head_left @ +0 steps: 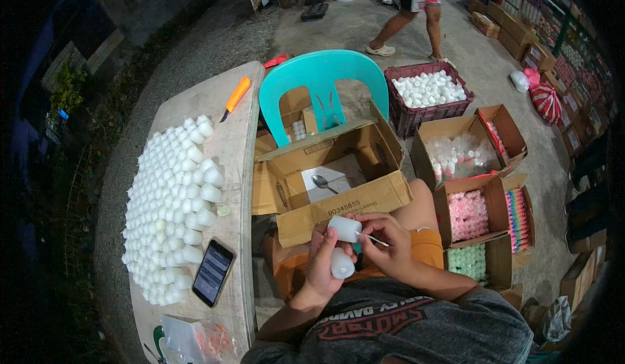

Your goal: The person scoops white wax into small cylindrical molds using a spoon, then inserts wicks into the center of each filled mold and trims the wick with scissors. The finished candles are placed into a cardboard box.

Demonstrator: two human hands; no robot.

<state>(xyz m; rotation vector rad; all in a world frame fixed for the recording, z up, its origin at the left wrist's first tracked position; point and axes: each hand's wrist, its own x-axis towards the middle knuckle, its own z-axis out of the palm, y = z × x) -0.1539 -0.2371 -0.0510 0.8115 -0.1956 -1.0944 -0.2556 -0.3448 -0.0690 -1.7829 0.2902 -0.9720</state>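
While half-curling the left hand point(319, 268) around two white votive candles point(345, 229) above the orange shorts point(426, 248) and pinching a thin wick point(379, 241) between closed fingertips of the right hand point(392, 243), could bend the wick by pressing askew or drop the lower candle point(342, 264) by slackening.

Left of the box point(293, 172), candles point(170, 201) stand on the table point(236, 159).

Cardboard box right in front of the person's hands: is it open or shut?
Open. The box's near flap is folded outward, and a spoon shows inside.
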